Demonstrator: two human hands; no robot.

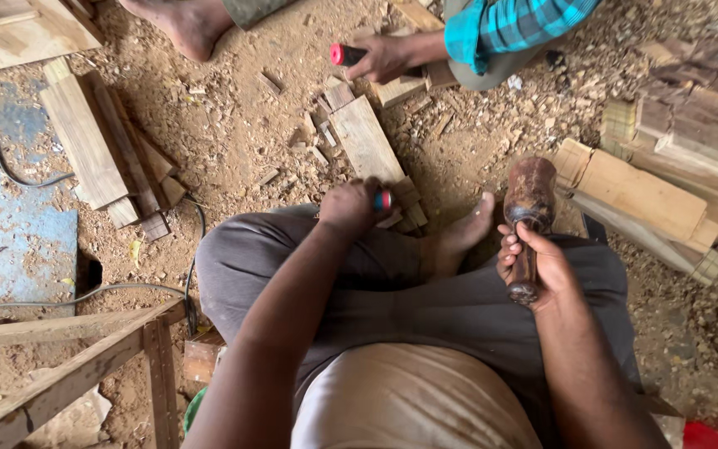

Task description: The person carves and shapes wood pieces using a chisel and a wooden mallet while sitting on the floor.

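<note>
The left hand (349, 205) has its fingers closed round a chisel (383, 199) with a red-and-blue handle, set on the near end of a plank (365, 137) on the floor. The right hand (532, 262), at right, grips a wooden mallet (529, 199). At the far side, a co-worker's hand (384, 58) holds a red-handled tool (346, 55).

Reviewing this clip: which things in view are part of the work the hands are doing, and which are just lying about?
In use:
- left hand gripping a red-and-blue-handled tool
- right hand holding a wooden mallet
- plank lying by that tool

Lying about:
- stacked boards at the left
- timber pile at the right
- black cable
- wood chips on the ground
- another person's hand with a red-tipped tool
</note>
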